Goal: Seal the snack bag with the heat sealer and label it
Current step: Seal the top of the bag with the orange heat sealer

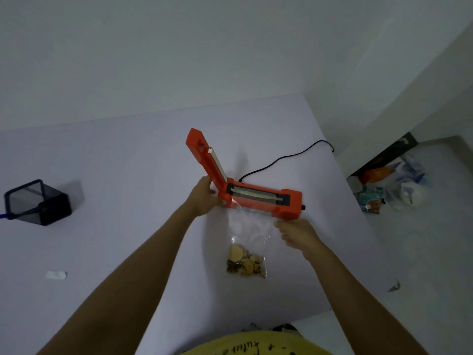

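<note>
A black mesh holder (38, 201) sits far left on the bench (128, 162). The left hand (204, 198) grips the snack bag (249, 242) at the open orange heat sealer (256, 198); the right hand (297, 235) pinches the bag's right edge.

A white table (128, 155) fills most of the view, its far edge meeting a plain pale wall (179, 47). The light is dim and even, giving everything a bluish-grey cast. Right of the table, the wall turns a corner, and lower down lies a light floor (435, 252). On the floor near the table's far right corner sits a heap of packets and plastic bags (391, 185), too blurred to sort, beside what may be a dark board (384, 157) leaning at the wall.
</note>
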### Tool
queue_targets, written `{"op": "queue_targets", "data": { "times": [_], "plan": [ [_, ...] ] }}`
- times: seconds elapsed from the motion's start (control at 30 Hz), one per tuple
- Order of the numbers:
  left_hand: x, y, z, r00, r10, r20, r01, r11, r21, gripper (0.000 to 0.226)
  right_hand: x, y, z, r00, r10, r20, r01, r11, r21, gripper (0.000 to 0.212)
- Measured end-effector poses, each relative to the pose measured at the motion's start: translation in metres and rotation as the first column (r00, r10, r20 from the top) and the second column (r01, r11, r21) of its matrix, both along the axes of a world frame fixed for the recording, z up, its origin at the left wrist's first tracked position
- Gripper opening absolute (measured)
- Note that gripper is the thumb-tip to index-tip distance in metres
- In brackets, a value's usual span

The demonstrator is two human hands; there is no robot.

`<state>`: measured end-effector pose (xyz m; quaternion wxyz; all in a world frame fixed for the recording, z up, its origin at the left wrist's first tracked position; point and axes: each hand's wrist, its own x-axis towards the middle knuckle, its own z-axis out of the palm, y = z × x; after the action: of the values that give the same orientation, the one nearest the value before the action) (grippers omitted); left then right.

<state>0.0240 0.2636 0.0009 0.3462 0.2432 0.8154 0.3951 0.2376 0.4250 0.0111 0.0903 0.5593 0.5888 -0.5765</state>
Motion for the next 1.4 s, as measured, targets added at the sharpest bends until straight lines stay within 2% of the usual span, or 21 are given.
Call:
{"op": "queue_targets", "data": {
  "times": [0.07,0.13,0.2,0.37,0.67,1.2,1.4],
  "plan": [
    [-0.006,0.003,0.002,0.997,-0.057,0.049,0.058,0.998,-0.021,0.076,-0.002,-0.003,-0.003,0.995,-0.066,-0.081,0.061,0.996,-0.058,0.012],
    [-0.011,0.005,0.002,0.996,-0.081,0.027,0.082,0.996,-0.041,0.07,-0.005,-0.006,-0.003,0.988,-0.084,-0.133,0.073,0.994,-0.084,0.008],
    [-0.015,0.005,0.001,0.995,-0.099,-0.018,0.098,0.993,-0.067,0.062,-0.007,-0.011,-0.004,0.984,-0.071,-0.163,0.06,0.996,-0.071,0.009],
    [-0.021,0.005,-0.003,0.984,-0.161,-0.078,0.153,0.984,-0.096,0.062,-0.011,-0.018,-0.002,0.972,-0.074,-0.224,0.072,0.997,-0.014,0.01],
    [-0.026,0.007,-0.001,0.972,-0.216,-0.092,0.207,0.974,-0.097,0.061,-0.017,-0.026,0.009,0.972,-0.082,-0.219,0.12,0.979,0.164,0.011],
    [-0.037,0.01,-0.014,0.951,-0.292,-0.101,0.275,0.949,-0.152,0.058,-0.031,-0.027,0.033,0.973,0.0,-0.232,0.069,0.955,0.288,0.013],
    [-0.039,0.009,-0.016,0.95,-0.297,-0.1,0.286,0.952,-0.108,0.055,-0.035,-0.031,0.04,0.974,0.071,-0.217,0.009,0.938,0.347,0.021]
  ]
}}
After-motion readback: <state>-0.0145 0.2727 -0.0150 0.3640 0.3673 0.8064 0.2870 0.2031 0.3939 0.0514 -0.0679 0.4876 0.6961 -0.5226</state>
